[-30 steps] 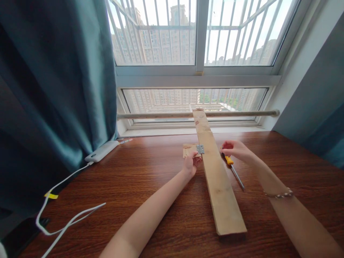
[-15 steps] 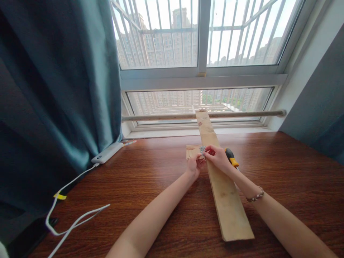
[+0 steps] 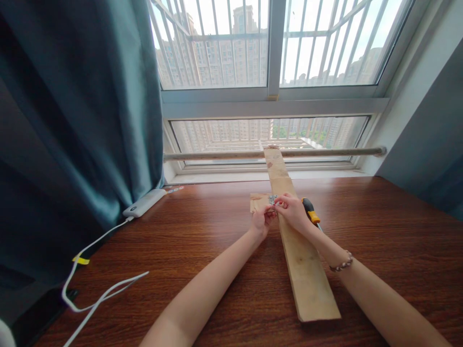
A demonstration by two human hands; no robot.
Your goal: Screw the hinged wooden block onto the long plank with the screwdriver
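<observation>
A long wooden plank [image 3: 313, 270] runs away from me across the table. Against its left edge lies a short wooden board [image 3: 255, 201], and a small silver metal hinge [image 3: 272, 198] sits where the two meet. My left hand [image 3: 261, 222] is closed at the near side of the short board, its fingertips by the hinge. Resting over the plank, my right hand [image 3: 293, 212] pinches close to the hinge, and what its fingertips hold is too small to make out. Just right of the plank lies a screwdriver [image 3: 310, 210] with a black and yellow handle.
On the wooden table [image 3: 202, 226], a white power strip [image 3: 144, 203] lies at the left with a white cable [image 3: 97, 236]. A dark curtain [image 3: 133, 96] hangs there. The plank's far end reaches a horizontal rail [image 3: 217, 155] before the window.
The view has tilted very slightly. My hands stay at the hinge, with only small finger shifts; the plank, short board and screwdriver lie as before.
</observation>
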